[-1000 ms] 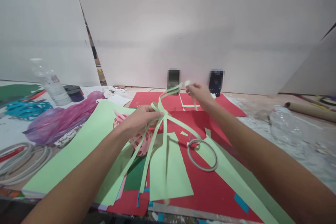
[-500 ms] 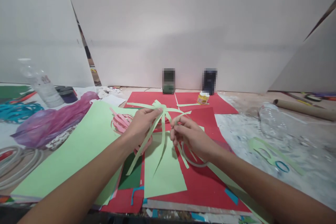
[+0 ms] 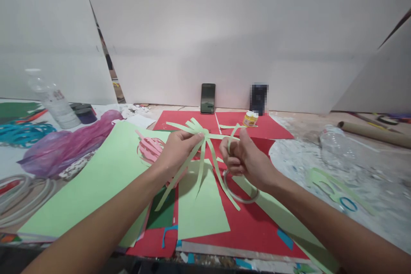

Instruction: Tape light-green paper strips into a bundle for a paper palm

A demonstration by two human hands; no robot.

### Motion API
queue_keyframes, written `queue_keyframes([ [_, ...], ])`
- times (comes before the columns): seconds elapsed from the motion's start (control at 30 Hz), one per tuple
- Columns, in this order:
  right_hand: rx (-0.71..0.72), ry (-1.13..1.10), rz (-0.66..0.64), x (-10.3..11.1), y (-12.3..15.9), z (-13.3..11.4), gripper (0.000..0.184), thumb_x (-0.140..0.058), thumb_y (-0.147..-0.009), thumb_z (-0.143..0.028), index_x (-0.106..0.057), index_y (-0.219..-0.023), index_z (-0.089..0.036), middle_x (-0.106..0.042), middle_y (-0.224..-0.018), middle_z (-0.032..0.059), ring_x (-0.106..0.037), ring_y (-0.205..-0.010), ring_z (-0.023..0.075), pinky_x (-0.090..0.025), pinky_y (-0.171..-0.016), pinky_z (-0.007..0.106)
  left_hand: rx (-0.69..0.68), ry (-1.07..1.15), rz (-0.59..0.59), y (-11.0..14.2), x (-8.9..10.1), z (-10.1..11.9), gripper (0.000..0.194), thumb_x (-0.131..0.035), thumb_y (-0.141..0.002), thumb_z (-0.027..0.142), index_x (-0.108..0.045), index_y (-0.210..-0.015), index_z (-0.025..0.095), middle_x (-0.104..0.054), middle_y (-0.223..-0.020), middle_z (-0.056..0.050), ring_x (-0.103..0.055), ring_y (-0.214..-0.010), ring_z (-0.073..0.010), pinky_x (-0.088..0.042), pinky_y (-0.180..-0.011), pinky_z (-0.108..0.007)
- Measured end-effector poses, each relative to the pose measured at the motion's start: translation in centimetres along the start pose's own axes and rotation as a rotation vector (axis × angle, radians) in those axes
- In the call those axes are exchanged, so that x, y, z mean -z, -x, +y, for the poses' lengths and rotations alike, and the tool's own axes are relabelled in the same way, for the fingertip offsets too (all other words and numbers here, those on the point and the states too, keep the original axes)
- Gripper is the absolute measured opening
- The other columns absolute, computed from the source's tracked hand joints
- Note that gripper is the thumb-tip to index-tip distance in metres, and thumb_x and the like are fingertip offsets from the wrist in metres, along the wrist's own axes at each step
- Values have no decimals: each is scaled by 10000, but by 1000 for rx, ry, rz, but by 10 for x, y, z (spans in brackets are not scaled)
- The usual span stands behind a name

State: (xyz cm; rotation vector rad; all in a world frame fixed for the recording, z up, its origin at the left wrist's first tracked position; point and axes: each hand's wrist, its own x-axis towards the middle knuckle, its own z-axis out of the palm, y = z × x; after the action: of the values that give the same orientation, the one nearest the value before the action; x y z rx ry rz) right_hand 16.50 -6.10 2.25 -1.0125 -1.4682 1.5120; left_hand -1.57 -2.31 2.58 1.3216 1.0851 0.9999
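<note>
While pale green paper strips (image 3: pixel 199 160) fan out over a cluttered craft table (image 3: pixel 369 180), the person's left hand (image 3: pixel 176 149) pinches them together at a single point, thumb and fingertips clamped on the bundle where the strips cross. From that pinch the longer strips hang toward the person, their long axes running down and slightly outward over the red sheet (image 3: pixel 253 218) and a loose green sheet (image 3: pixel 201 205); shorter ends splay away toward the far wall. The right hand (image 3: pixel 247 158) sits just beside the pinch, to its right, fingers curled closed around one strip (image 3: pixel 231 135) that arches up out of the bundle and bends over into the fist. Of the two hands, the left is the anchor at the crossing; the right holds the free length, so that strip runs left to right between them. A ring of tape (image 3: pixel 239 195) lies flat on the red sheet, partly hidden beneath the right wrist. Pink paper strips (image 3: pixel 149 147) lie curled just left of the left hand, on a large green sheet (image 3: pixel 93 184). Farther back stand a small yellow jar (image 3: pixel 250 118) and a phone (image 3: pixel 208 98) propped against the white board; a plastic bottle (image 3: pixel 53 100) stands at far left.
</note>
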Motion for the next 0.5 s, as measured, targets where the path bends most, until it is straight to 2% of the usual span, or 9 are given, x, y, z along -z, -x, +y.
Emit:
queue_keyframes([
  [0.1,136,284,122,-6,9,-7,455,-332,-928,-567,-338,-656,-203,-241,-595,-56,-198,-505,97,-194,-469,243,-62,-12,28,-3,1,-6,345,-676,-721,480,-629,-629,151,-570,-536,1,-524,-460,-111,-442,-477,-234],
  [0.23,280,562,170,-14,17,-8,401,-410,-936,-468,-354,-644,-199,-336,-615,-35,-312,-554,109,-261,-515,245,-90,-43,54,-5,3,-13,368,-671,-713,502,-635,-643,142,-560,-537,-4,-528,-494,-130,-436,-490,-247],
  [0.37,283,594,330,-5,5,3,372,-453,-911,-441,-417,-633,-198,-356,-595,-30,-351,-557,121,-272,-517,250,-84,-42,25,-4,1,-15,405,-631,-740,538,-627,-657,141,-570,-562,-21,-530,-507,-138,-430,-496,-257],
  [0.5,222,520,365,5,-8,15,341,-467,-895,-452,-485,-667,-199,-392,-556,-37,-377,-514,121,-280,-497,250,-76,-12,13,-2,-6,-12,396,-626,-740,536,-625,-662,148,-603,-612,-36,-578,-570,-161,-450,-538,-267],
])
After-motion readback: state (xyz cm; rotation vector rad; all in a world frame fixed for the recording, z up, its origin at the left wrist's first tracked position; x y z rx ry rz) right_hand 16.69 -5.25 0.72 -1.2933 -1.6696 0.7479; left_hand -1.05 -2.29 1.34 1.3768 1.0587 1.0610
